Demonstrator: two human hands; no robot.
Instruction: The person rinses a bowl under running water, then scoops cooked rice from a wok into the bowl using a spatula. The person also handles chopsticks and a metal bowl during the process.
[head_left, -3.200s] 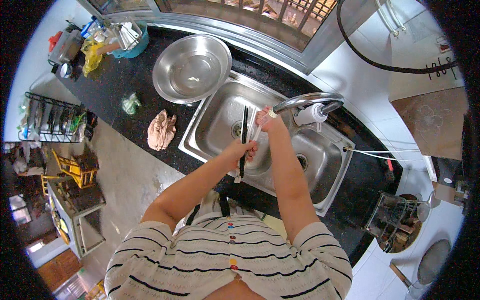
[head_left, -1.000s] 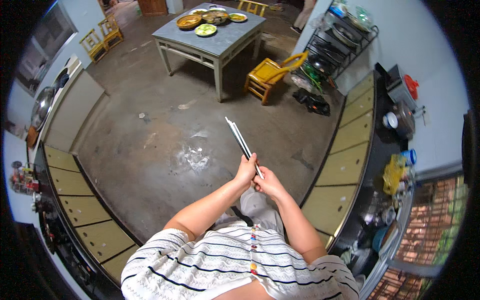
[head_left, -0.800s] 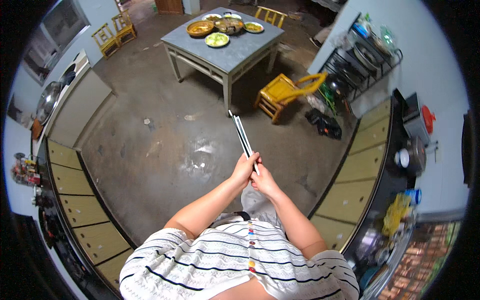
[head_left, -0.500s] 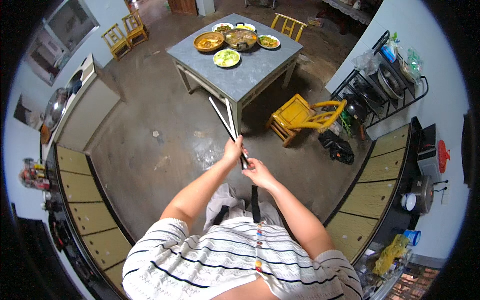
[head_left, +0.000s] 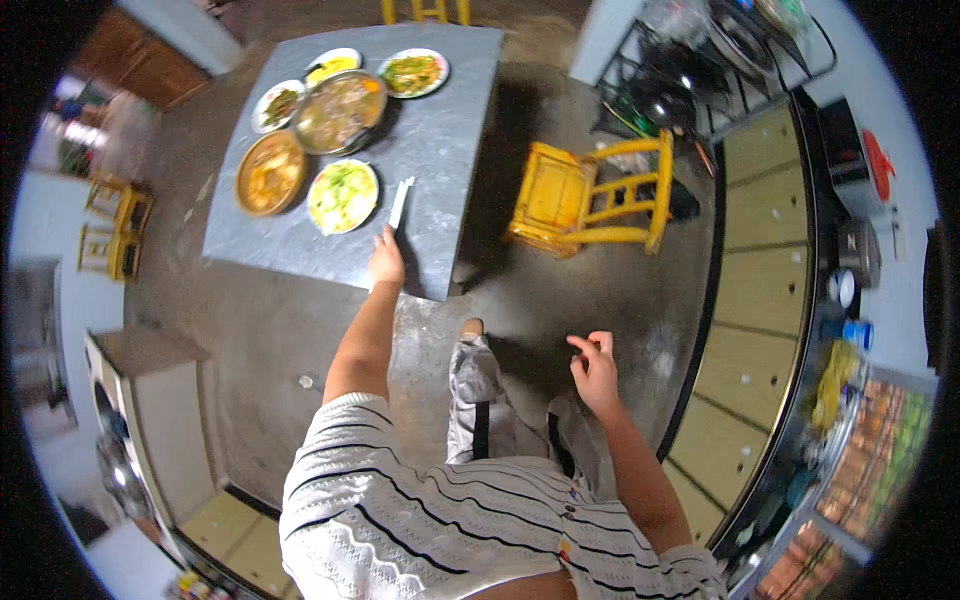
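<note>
My left hand reaches over the near edge of the grey table, its fingers closed on white chopsticks that point away over the tabletop. I cannot make out how many sticks are in it. Just left of them is a plate of light green vegetables. Away from the table, above the floor, my right hand hangs with nothing in it, its fingers loosely bent and apart.
The table also bears a brown bowl of food, a large pot of stew and several plates. A yellow chair stands right of the table. Cabinets line the right wall, below a black rack.
I have come closer to the table. My hands, together on the chopsticks before, are now apart: the left has carried chopsticks over the tabletop, the right has let go and moved right.
</note>
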